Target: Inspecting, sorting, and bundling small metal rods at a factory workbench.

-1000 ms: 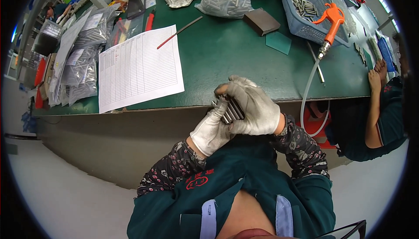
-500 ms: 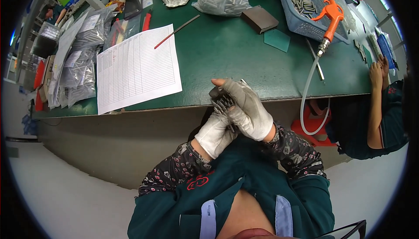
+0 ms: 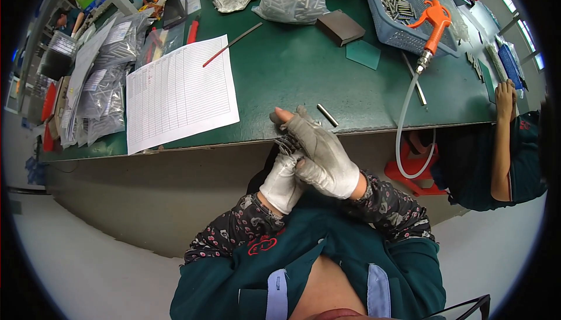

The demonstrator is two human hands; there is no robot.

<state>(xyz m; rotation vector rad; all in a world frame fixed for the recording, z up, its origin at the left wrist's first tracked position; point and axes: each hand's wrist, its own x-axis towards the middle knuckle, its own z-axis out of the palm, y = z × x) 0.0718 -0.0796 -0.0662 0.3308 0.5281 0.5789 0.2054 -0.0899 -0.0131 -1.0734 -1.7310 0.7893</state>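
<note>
A small bundle of dark, thin metal rods (image 3: 287, 143) sits just below the centre of the frame, in front of the table edge, pinched between both gloved hands. The left hand (image 3: 283, 181), in a white fabric glove, cups the bundle from beneath with fingers closed around it. The right hand (image 3: 320, 155), in a greyish-white glove with the bare thumb tip sticking out, is folded over the top and presses the rods down into the left palm. To do this well, the rods probably want to stay parallel and level, both palms squeezing evenly so none slides out of the ends.

One loose short metal rod (image 3: 327, 115) lies near, on the dark green table top (image 3: 280, 74), close to its front edge. Left of centre lies a white printed sheet with ruled rows (image 3: 180, 91), with a thin red-tipped stick (image 3: 231, 44) by its upper corner. At upper right stand a blue plastic basket of metal pins (image 3: 397, 16) and an orange air blow gun (image 3: 432, 25) with a pale hose. Clear bags of parts (image 3: 99, 86) crowd the left. Another person's arm (image 3: 502, 139) shows at far right, over a pale grey floor (image 3: 76, 261).
</note>
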